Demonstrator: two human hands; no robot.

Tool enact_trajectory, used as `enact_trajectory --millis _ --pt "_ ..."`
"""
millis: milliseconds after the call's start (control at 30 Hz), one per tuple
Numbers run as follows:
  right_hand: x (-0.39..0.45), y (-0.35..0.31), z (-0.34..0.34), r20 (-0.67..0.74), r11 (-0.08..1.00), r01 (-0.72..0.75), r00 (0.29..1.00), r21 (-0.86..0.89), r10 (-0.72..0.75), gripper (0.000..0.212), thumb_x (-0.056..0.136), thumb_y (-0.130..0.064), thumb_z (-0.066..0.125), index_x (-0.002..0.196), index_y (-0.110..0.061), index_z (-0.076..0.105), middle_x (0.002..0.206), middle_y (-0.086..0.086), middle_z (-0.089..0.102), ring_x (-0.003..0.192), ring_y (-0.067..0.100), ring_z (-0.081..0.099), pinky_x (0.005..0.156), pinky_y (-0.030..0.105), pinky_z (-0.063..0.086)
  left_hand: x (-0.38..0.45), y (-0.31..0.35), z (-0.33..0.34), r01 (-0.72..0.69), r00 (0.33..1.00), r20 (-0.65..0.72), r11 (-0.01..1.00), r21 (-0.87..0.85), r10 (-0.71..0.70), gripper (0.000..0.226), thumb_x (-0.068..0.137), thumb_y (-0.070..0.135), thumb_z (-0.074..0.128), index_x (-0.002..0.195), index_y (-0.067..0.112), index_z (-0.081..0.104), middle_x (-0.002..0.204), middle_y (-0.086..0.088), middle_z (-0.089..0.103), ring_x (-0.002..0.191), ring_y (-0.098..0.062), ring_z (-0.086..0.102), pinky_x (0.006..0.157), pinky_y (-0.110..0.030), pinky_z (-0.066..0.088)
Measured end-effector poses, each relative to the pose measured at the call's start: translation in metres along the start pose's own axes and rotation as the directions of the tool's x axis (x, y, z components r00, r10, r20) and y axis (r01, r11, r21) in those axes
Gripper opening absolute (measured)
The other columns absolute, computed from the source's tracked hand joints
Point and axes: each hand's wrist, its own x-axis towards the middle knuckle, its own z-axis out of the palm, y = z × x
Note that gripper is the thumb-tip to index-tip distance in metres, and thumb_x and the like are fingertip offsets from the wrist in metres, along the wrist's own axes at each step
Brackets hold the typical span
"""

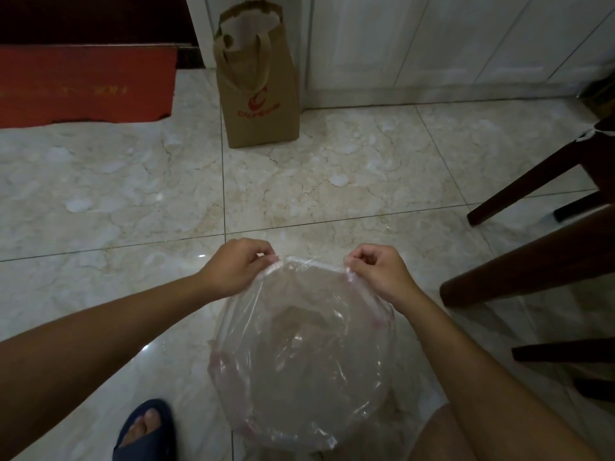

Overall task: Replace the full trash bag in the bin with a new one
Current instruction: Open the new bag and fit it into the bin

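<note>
In the head view, a person is looking down at a round bin (233,387) standing on the marble-tiled floor (133,181) between their legs. A clear plastic trash bag (299,354) is lining the bin, its film draping over the rim and showing creases inside. The left hand (238,266) is pinching the bag's far edge between thumb and curled fingers, and the right hand (379,272) is pinching the same edge just beside it, the two hands sitting apart with a taut strip of plastic running between them. A brown paper bag (259,81) with a red logo is standing upright by the white cabinet. A red doormat (86,84) is lying at the upper left. Dark wooden chair legs (532,181) are slanting in at the right, and a blue slipper (146,430) is showing at the bottom.
</note>
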Motion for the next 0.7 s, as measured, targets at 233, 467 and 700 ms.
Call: enact_trajectory --millis 233,467,700 --pt "-0.002 0.0 0.008 -0.016 0.969 -0.152 0.987 0.193 0.157 0.018 0.085 -0.008 0.068 0.068 -0.007 0.072 0.076 -0.001 0.074 0.071 0.014 0.065 0.069 0.027 0.054 0.004 -0.002 0.004 0.351 0.928 0.235 0.889 -0.294 -0.288 0.031 0.097 0.02 0.055 0.079 0.003 0.073 0.066 -0.014 0.058 0.045 -0.016 0.045 0.042 -0.022 0.037" --pt "0.001 0.007 -0.001 0.261 0.848 -0.428 0.897 0.311 0.357 0.011 0.087 -0.003 0.066 0.088 0.001 0.075 0.069 0.012 0.072 0.06 0.021 0.068 0.06 0.027 0.058 -0.001 -0.027 0.002 0.566 0.808 0.44 0.725 -0.392 -0.393 0.022 0.093 0.01 0.058 0.085 0.004 0.078 0.084 -0.024 0.07 0.07 -0.029 0.06 0.069 -0.04 0.049" --pt "0.0 0.016 -0.013 0.319 0.858 -0.459 0.869 0.232 0.378 0.016 0.085 0.005 0.062 0.093 -0.002 0.074 0.088 0.018 0.071 0.072 0.023 0.068 0.064 0.031 0.058 -0.021 -0.046 -0.004 0.733 0.674 0.641 0.441 -0.518 -0.368 0.028 0.087 0.028 0.064 0.095 0.003 0.075 0.081 -0.009 0.066 0.074 -0.021 0.062 0.077 -0.034 0.049"
